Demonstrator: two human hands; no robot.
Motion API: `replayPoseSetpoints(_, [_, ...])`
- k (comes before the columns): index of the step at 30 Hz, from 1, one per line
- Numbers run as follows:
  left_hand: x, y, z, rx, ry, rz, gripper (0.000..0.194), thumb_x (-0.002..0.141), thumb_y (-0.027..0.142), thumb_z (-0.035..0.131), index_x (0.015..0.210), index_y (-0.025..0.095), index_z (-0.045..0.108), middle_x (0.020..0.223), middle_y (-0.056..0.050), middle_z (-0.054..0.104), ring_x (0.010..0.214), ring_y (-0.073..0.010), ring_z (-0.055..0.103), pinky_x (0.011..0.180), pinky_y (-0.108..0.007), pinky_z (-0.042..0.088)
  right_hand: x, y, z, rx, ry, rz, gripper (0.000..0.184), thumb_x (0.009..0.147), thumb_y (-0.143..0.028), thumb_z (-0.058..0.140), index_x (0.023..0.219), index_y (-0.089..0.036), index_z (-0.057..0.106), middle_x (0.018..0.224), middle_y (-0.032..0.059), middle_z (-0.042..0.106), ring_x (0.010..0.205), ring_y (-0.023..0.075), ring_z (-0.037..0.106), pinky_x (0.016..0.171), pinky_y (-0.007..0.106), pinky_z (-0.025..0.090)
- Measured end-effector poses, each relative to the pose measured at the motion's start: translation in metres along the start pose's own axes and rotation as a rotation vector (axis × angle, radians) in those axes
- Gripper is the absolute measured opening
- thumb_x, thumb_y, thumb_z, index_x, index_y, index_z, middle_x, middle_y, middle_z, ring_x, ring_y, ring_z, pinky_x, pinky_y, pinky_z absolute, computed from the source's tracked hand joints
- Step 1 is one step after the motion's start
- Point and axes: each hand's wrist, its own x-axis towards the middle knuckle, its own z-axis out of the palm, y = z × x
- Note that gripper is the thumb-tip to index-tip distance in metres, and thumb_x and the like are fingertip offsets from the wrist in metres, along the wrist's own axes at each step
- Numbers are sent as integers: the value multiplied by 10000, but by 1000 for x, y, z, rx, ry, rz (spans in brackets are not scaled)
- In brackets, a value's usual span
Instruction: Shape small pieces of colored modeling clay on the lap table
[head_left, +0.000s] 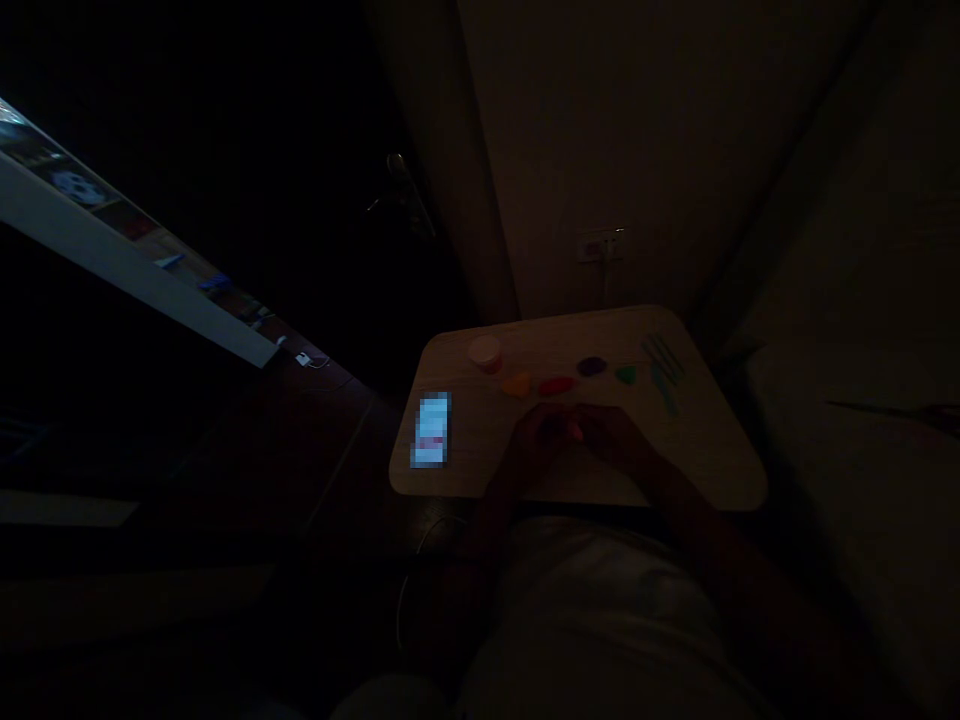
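My left hand (538,430) and my right hand (606,430) meet over the near middle of a small light wooden table (480,475). Their fingers are curled together. A small reddish spot shows between them, but it is too dark to tell whether it is a fingertip or a held piece. Just beyond the hands lie soft-looking lumps, perhaps modelling clay: an orange lump (517,385), a red lump (556,386), a purple lump (592,367) and a green lump (625,374). The red one is nearest to my left hand.
A lit phone (431,430) lies at the table's left. A lidded tub (486,353) stands at the back left. Several thin green sticks or tools (663,360) lie at the right. Behind the table is a wall with a socket (601,245). The room is very dark.
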Motion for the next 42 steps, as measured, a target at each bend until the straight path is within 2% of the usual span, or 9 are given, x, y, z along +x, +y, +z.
replayPoseSetpoints(6, [1,4,-1,85,-50,45,333,868,322,740,1175,211,674,1148,-83,671,1068,-240,616,983,-377,487,0,4,3,-56,9,11,338,1010,-388,432,917,-217,709,896,69,764,787,224,675,756,319,472])
replayPoseSetpoints(15, [-1,5,0,160,-35,61,304,851,330,748,1101,190,645,1074,-77,643,988,-224,603,905,-349,488,-3,1,1,-4,-43,-4,454,1038,-464,362,883,-215,708,891,61,760,797,221,680,755,320,472])
replayPoseSetpoints(18, [-1,6,1,186,-16,57,211,894,332,688,1040,187,642,1022,-68,641,942,-209,595,872,-336,486,-3,-2,-1,-23,-62,-10,437,1004,-527,446,938,-208,738,897,61,769,781,220,679,728,309,471])
replayPoseSetpoints(20, [-1,5,1,187,0,50,183,899,322,671,1015,185,639,994,-60,640,912,-199,591,844,-323,487,-4,-3,-1,-70,-67,-17,422,963,-553,523,993,-200,752,895,64,773,761,219,675,711,303,470])
replayPoseSetpoints(23, [-1,4,1,188,10,44,184,876,303,686,1006,181,640,974,-52,644,891,-192,595,828,-315,489,-3,-1,0,-119,-69,-34,439,958,-551,525,1053,-192,761,919,72,780,767,218,679,714,302,475])
replayPoseSetpoints(30, [-1,1,2,76,9,2,237,895,339,686,1060,178,632,1029,-72,665,949,-200,616,868,-325,510,-3,4,1,-37,-65,9,445,956,-541,529,1095,-198,776,962,80,793,788,248,697,729,332,510])
replayPoseSetpoints(37, [-3,-1,1,-26,-11,-7,306,884,347,702,1113,170,602,987,-58,646,880,-175,594,814,-297,505,-1,1,-1,48,-87,48,433,951,-544,538,970,-190,787,900,70,793,781,249,704,710,320,499])
replayPoseSetpoints(42, [-2,1,0,14,-26,24,274,898,346,678,1096,168,612,1029,-76,646,915,-190,599,857,-324,510,-3,-2,-4,53,-119,17,452,961,-539,532,811,-178,759,729,49,751,667,203,666,654,287,457])
